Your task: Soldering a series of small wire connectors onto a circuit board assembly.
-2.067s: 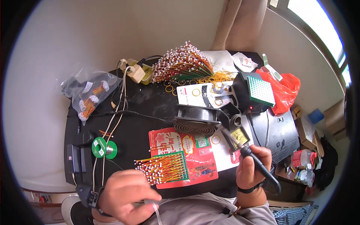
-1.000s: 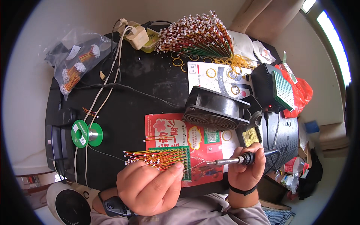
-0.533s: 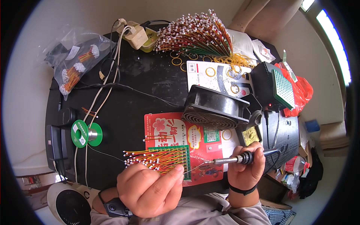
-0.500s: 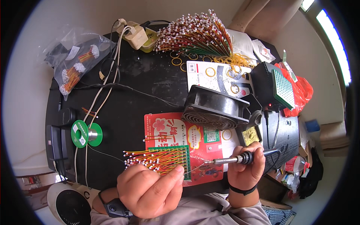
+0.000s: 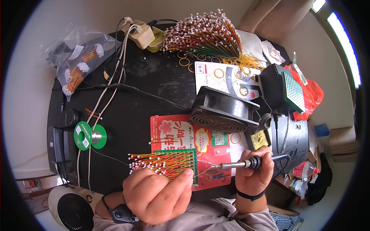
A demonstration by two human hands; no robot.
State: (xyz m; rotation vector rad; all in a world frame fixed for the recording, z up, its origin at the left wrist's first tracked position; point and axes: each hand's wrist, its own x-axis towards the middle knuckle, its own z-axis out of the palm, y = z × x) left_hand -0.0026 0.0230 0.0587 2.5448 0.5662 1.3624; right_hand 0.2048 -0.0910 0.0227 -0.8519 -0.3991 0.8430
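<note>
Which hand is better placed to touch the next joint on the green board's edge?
Right, probably. The right hand grips the soldering iron, tip already by the green board. The left hand is occupied feeding solder wire there.

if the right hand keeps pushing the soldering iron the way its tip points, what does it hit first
Probably the green circuit board with the coloured wires. The right hand aims the soldering iron leftward, its tip just short of the board's right edge, near the left hand fingertips. Depth is hard to judge.
</note>
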